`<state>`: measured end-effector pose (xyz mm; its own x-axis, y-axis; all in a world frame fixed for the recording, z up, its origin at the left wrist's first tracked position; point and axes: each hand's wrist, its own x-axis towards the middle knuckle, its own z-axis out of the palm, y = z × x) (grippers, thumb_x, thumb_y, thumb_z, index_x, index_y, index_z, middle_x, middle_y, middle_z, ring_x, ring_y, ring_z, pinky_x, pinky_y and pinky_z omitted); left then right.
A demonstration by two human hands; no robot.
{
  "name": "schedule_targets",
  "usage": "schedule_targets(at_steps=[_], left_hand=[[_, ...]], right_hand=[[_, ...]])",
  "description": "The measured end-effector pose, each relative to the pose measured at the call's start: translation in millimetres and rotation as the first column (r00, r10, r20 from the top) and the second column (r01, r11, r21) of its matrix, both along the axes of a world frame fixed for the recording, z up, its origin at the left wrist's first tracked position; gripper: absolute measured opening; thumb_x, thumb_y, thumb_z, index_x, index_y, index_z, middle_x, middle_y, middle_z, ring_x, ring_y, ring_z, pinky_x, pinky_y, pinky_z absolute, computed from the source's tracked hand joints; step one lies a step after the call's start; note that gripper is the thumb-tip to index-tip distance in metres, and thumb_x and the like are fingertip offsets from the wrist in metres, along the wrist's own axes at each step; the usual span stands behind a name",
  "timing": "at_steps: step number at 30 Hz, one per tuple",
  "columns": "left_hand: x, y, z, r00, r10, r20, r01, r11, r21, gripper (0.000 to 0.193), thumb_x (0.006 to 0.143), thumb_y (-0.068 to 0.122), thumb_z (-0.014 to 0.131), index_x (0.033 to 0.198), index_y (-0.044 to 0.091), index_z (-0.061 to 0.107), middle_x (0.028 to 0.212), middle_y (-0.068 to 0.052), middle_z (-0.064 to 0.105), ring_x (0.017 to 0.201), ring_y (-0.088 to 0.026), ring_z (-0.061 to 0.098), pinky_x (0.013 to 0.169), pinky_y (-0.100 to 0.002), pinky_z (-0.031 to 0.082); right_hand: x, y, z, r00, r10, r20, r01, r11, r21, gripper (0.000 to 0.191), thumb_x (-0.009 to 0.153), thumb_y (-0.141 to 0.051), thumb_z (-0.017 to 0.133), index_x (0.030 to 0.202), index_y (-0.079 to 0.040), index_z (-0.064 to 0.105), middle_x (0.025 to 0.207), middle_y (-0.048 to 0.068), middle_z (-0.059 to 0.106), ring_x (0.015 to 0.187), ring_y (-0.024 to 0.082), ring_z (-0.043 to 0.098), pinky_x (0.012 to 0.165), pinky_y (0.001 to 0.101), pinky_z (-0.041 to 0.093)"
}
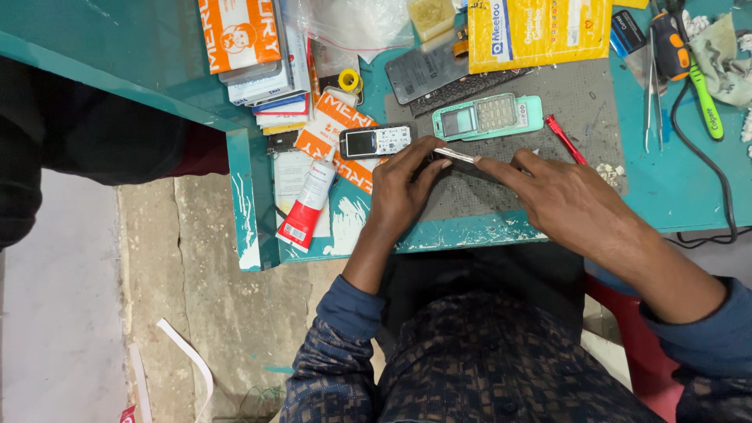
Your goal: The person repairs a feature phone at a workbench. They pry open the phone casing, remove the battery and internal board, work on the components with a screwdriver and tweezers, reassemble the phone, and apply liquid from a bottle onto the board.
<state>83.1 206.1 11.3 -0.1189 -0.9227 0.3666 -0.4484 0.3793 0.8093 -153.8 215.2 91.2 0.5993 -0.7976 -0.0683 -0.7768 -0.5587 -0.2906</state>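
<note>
My left hand (401,190) and my right hand (560,196) meet over a grey work mat (580,102) and together hold a thin silvery metal strip (457,155) by its two ends, pressed against a dark flat part beneath. Just beyond my fingers lie a small black keypad phone (376,141) and a mint-green phone housing (487,117) with a keypad. A red-handled tool (564,139) lies on the mat right of the housing.
On the teal workbench (674,196) there are a red-and-white tube (307,205), stacked orange-and-white boxes (247,39), a yellow packet (540,30), tweezers (648,94), a green toothbrush (705,98), a screwdriver (670,39) and a black cable (705,164). The bench edge drops to a concrete floor (204,298).
</note>
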Motion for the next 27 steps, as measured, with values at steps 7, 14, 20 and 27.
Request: schedule_targets(at_steps=[7, 14, 20, 27], left_hand=[[-0.1, -0.7, 1.1, 1.0, 0.004, 0.012, -0.004, 1.0, 0.016, 0.032, 0.091, 0.011, 0.081, 0.12, 0.004, 0.07, 0.116, -0.012, 0.075, 0.097, -0.027, 0.077, 0.081, -0.034, 0.061], [7.1, 0.3, 4.8, 0.999, -0.039, 0.025, 0.039, 0.999, -0.026, 0.027, 0.094, 0.009, 0.079, 0.117, 0.004, 0.069, 0.101, -0.012, 0.07, 0.085, -0.027, 0.07, 0.073, -0.035, 0.055], [14.5, 12.4, 30.9, 0.985, -0.033, -0.168, 0.077, 0.962, 0.263, 0.029, 0.089, 0.01, 0.083, 0.115, 0.005, 0.071, 0.082, -0.004, 0.057, 0.066, -0.011, 0.051, 0.06, -0.027, 0.043], [56.5, 5.1, 23.9, 0.803, -0.05, -0.593, 0.396, 0.79, 0.469, 0.034, 0.092, 0.004, 0.073, 0.124, -0.001, 0.067, 0.093, 0.005, 0.071, 0.081, -0.003, 0.059, 0.073, -0.022, 0.05]], right_hand=[[-4.0, 1.4, -8.0, 0.999, -0.027, 0.018, 0.027, 1.0, -0.015, 0.076, 0.083, 0.004, 0.056, 0.155, -0.013, 0.041, 0.102, 0.018, 0.063, 0.071, 0.036, 0.068, 0.061, 0.0468, 0.056], [-12.4, -0.4, -21.0, 0.977, -0.095, 0.19, 0.118, 0.987, -0.111, 0.057, 0.091, -0.018, 0.067, 0.145, -0.009, 0.051, 0.1, 0.019, 0.073, 0.072, 0.04, 0.069, 0.054, 0.0488, 0.053], [-33.6, -6.5, -22.4, 0.813, -0.366, 0.452, 0.259, 0.924, 0.283, 0.032, 0.086, -0.026, 0.079, 0.112, -0.007, 0.075, 0.076, 0.012, 0.075, 0.049, 0.016, 0.059, 0.047, 0.034, 0.045], [-38.9, -23.6, -46.1, 0.453, -0.574, 0.682, -0.08, 0.736, 0.672, 0.043, 0.098, -0.018, 0.071, 0.134, 0.005, 0.07, 0.085, 0.011, 0.066, 0.067, 0.008, 0.051, 0.054, 0.0243, 0.041]])
